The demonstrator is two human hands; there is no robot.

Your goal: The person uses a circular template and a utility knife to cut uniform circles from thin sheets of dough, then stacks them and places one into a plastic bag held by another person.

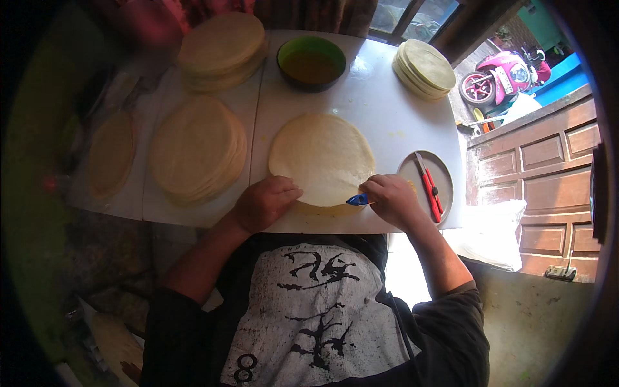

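A thin, round, pale sheet (321, 155), maybe dough or hide, lies flat on the white table before me, with more of the same layer just visible under its front edge. My left hand (269, 202) pinches or presses the sheet's front left rim between thumb and fingers. At the front right rim, my right hand (390, 198) is closed around a small tool with a blue pointed head (358, 200). The tool's tip points left along the rim; its handle is hidden in my fist. Right of that hand, a red snap-off utility knife (430, 186) rests on a grey round plate (446, 176).
Stacks of similar round sheets stand at the left (196, 147), back left (220, 46) and back right (424, 65). A green bowl (312, 43) of orange-brown liquid stands at the back. A single disc (111, 152) lies far left. Beyond the table's right edge is a wooden door (544, 179).
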